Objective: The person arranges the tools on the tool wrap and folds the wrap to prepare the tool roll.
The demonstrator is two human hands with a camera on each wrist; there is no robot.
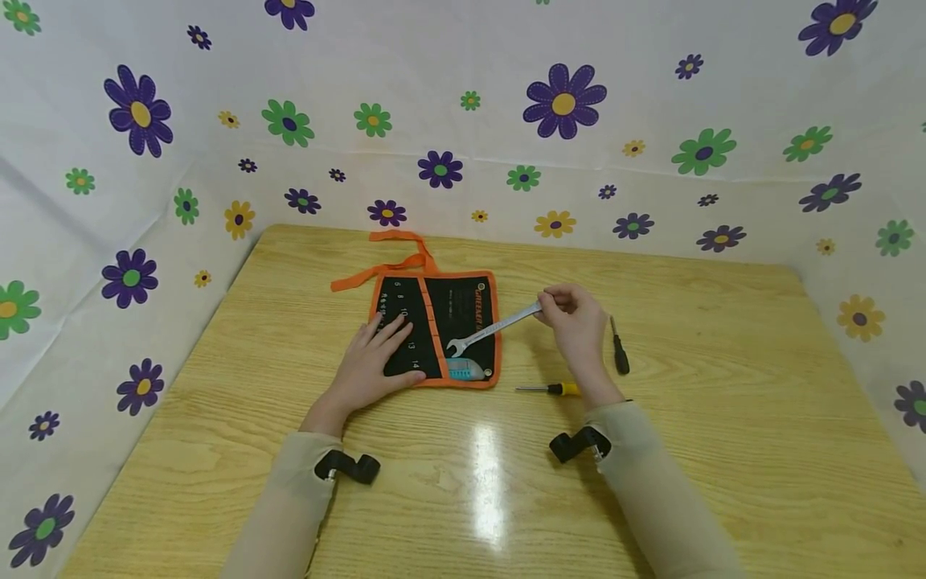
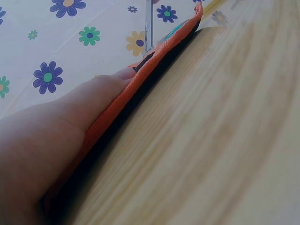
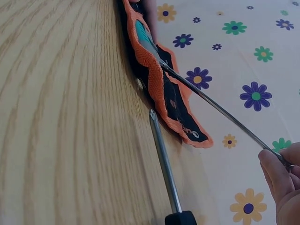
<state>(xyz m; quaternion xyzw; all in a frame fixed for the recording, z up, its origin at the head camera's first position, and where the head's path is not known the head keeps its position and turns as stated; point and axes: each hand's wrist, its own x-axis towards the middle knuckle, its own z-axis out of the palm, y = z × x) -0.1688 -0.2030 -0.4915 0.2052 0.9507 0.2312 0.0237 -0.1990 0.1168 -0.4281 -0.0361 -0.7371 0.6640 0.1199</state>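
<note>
A black tool pouch [image 1: 463, 301] with orange edging lies spread on the table, with size numbers printed down its left part. My left hand [image 1: 372, 358] rests on that part with its fingers spread, the thumb along the near orange edge. My right hand [image 1: 579, 322] pinches one end of a silver wrench [image 1: 499, 326] between thumb and fingers. The wrench slants down to the left, its open-jaw end over the pouch beside the slanted orange pocket edge. In the pouch's near right corner sits a teal-and-grey item [image 1: 465, 369], partly tucked into the pocket.
A yellow-handled screwdriver [image 1: 557, 389] lies below my right wrist, its shaft pointing left toward the pouch. Right of my hand is a screwdriver with a black handle [image 1: 620, 358]. Orange ties [image 1: 394, 261] trail from the pouch's far side. Flower-printed cloth [image 1: 470, 129] hangs behind the wooden table [image 1: 723, 418].
</note>
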